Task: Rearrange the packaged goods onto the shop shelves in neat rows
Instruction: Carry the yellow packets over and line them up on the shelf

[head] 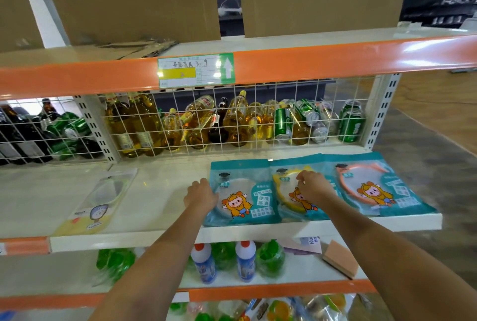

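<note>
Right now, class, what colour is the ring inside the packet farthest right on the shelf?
Orange-pink, seen through the teal packet; the head view shows it.

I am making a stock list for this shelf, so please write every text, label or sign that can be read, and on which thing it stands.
"Ku" and below it "en", cut off: on the paper on the lower shelf.
White up arrow, no words: on the green shelf label; its handwriting is too blurred to read.
Chinese print on the three teal packs: too blurred to read.
Print on the clear pack, bottles and cans: too small to read.
</note>
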